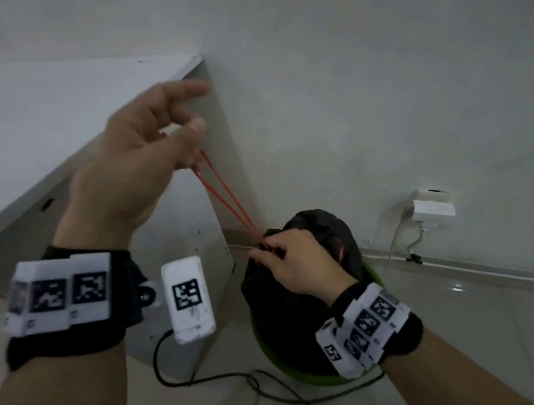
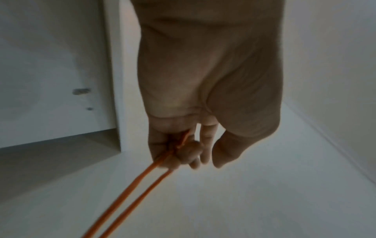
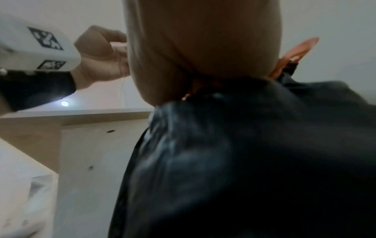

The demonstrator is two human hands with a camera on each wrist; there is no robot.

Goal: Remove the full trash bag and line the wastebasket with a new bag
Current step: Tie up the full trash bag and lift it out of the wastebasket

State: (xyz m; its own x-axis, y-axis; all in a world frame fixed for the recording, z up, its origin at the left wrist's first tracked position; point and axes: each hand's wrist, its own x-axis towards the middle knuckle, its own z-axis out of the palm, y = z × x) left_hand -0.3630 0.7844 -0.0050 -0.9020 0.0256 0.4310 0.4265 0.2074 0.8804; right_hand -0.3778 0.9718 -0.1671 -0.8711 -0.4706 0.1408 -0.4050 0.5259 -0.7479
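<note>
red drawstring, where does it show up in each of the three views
Head: the red drawstring runs as two taut strands from the left hand at centre down to the right hand on the black trash bag.
Left wrist: two strands leave the curled fingers toward the bottom left.
Right wrist: only a stretch at upper right, beside the palm, above the bag.
Shared landmark: the white cabinet.
</note>
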